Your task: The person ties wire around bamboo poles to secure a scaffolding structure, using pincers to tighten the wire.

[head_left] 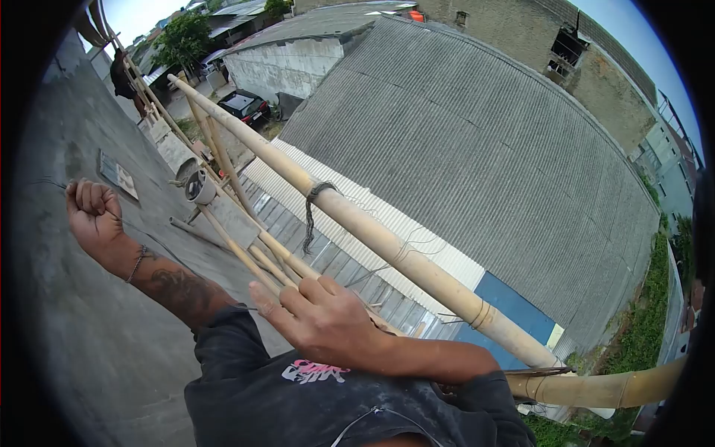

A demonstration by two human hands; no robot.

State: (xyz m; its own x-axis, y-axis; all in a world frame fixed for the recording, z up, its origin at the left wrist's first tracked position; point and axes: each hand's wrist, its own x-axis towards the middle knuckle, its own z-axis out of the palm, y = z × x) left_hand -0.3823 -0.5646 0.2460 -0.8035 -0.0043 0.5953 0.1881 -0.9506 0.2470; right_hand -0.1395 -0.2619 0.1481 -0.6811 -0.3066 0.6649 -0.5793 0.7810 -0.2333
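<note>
My left hand (93, 212) is raised near the grey plastered wall, its fingers closed in a fist. A thin dark wire (153, 240) passes through it, with loose ends sticking out on the far side. From the fist the wire runs down along my forearm toward my right hand (320, 324). That hand is in front of my chest with curled fingers and the thumb stretched along the wire, which seems pinched there. A long bamboo pole (365, 226) slants past my right hand. Dark cord (316, 192) is knotted around it, and thin wire strands hang off it lower down.
A bucket (199, 188) stands on scaffold boards beside the wall (74, 320). More bamboo poles (287, 257) run below, and a thick one (611, 387) crosses at lower right. Far beneath are a corrugated roof (462, 134) and a parked dark car (244, 106).
</note>
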